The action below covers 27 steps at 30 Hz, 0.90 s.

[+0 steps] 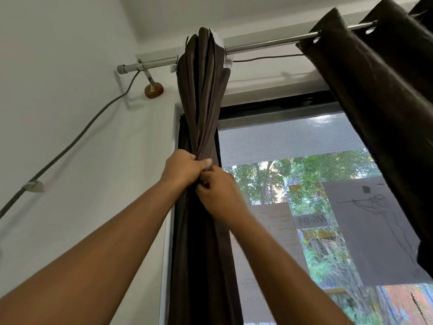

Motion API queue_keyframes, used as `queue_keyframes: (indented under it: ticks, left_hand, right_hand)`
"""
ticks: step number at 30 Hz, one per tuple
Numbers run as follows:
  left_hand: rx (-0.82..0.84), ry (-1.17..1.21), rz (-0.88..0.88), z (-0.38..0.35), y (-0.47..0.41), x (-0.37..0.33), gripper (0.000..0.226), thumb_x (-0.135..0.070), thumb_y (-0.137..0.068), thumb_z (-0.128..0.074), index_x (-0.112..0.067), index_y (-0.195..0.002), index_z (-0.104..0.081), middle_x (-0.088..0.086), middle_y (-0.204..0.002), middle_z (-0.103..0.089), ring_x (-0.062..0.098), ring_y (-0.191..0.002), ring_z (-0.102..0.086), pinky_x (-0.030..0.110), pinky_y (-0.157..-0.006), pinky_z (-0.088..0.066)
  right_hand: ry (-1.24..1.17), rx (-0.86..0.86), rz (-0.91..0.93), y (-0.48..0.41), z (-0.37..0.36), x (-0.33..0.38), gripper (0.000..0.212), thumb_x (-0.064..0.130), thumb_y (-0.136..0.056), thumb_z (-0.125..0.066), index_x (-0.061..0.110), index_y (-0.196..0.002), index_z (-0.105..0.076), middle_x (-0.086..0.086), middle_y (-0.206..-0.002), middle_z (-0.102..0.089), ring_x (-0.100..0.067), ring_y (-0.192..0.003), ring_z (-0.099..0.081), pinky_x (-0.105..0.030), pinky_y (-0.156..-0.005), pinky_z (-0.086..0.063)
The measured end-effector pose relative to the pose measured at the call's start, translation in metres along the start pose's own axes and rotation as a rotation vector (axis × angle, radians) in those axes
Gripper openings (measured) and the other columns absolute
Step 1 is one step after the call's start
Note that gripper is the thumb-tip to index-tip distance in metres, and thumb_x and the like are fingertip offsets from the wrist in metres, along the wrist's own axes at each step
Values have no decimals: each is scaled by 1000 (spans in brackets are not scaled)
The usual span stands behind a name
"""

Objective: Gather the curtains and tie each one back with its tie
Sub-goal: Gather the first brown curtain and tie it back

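Note:
A dark brown curtain (203, 90) hangs bunched into tight folds at the left end of a metal rod (264, 44). My left hand (181, 167) grips the gathered folds at their narrowest point, fingers curled round the cloth. Right beside it, my right hand (218, 193) pinches something small and dark against the bunch; whether it is the tie I cannot tell. Below my hands the curtain falls loose and wider. A second dark brown curtain (379, 95) hangs spread along the rod at the upper right.
A window (293, 141) with a mesh screen shows trees and buildings outside. A grey cable (77, 139) runs down the white wall at the left, taped in one spot. A rod bracket (153, 89) sits on the wall.

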<state>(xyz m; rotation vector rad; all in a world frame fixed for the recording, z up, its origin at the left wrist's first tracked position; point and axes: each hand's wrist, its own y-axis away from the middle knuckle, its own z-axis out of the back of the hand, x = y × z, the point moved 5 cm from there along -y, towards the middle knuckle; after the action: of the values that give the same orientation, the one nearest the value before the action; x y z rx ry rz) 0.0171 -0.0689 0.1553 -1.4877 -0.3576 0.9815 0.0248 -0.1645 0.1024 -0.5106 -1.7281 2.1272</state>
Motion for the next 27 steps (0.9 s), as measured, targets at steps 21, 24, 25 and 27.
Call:
queue_keyframes:
  ticks: [21,24,25,27]
  left_hand:
    - [-275,-377,-192,5,7,11,28,-23,-90,-66,-5,-69,-62,1,-59,-54,18,-60,-57,25,-58,-39]
    - [-299,-344,-196,1,10,9,25,-26,-89,-68,-9,-71,-64,-1,-60,-54,17,-59,-54,26,-61,-40]
    - [-303,-329,-193,1,11,8,25,-27,-88,-69,-8,-73,-66,1,-62,-57,19,-61,-56,27,-60,-42]
    - [-306,-285,-182,1,12,8,25,-25,-86,-70,-5,-73,-68,7,-63,-62,24,-61,-59,28,-56,-45]
  right_hand:
    - [-596,-190,-546,-40,1,-95,7,13,-78,-71,13,-83,-66,-9,-87,-70,-25,-80,-66,-38,-70,-55]
    - [-249,-250,-373,-24,13,-61,24,14,-78,-67,18,-102,-68,-3,-97,-70,-21,-89,-64,-32,-81,-51]
    - [-177,-258,-312,-17,12,-48,27,13,-78,-65,19,-104,-68,-2,-98,-69,-21,-90,-63,-27,-78,-47]
    - [-122,-254,-223,-4,7,-27,27,8,-78,-59,18,-101,-69,-4,-94,-68,-21,-87,-62,-25,-71,-43]
